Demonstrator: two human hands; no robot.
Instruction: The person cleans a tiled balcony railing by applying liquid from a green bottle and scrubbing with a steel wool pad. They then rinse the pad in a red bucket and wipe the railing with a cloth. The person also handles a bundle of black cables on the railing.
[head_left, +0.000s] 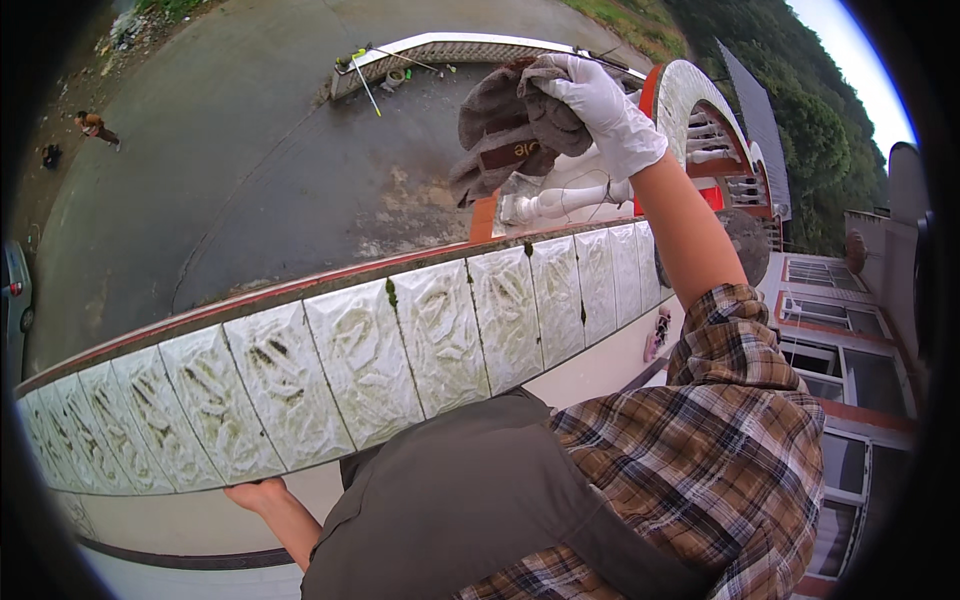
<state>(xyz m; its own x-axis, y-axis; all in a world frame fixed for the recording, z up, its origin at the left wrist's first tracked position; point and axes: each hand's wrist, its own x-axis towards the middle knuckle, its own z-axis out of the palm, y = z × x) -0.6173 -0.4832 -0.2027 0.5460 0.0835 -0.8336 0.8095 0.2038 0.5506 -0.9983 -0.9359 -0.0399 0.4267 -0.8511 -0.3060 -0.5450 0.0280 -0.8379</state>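
My right hand (600, 112), in a white disposable glove, grips a bunched grey-brown cloth (487, 112) above the outer side of the balcony wall. The cloth has a darker band with writing and hangs in loose folds. Below it runs the top of the balcony parapet (442, 330), faced with white relief tiles that carry dark stains and moss in some joints. My bare left hand (259, 493) touches the parapet's near edge at the lower left. Its fingers are mostly hidden there. A grey apron (450, 502) covers my front, close against the parapet.
Beyond the parapet, a white baluster (570, 201) and an arched balustrade (705, 105) stand at right. Far below lies a concrete yard (247, 150) with a low wall (480, 49), green-handled tools (367, 79), a person (97, 129) and a car (16, 300). House windows (847, 375) line the right.
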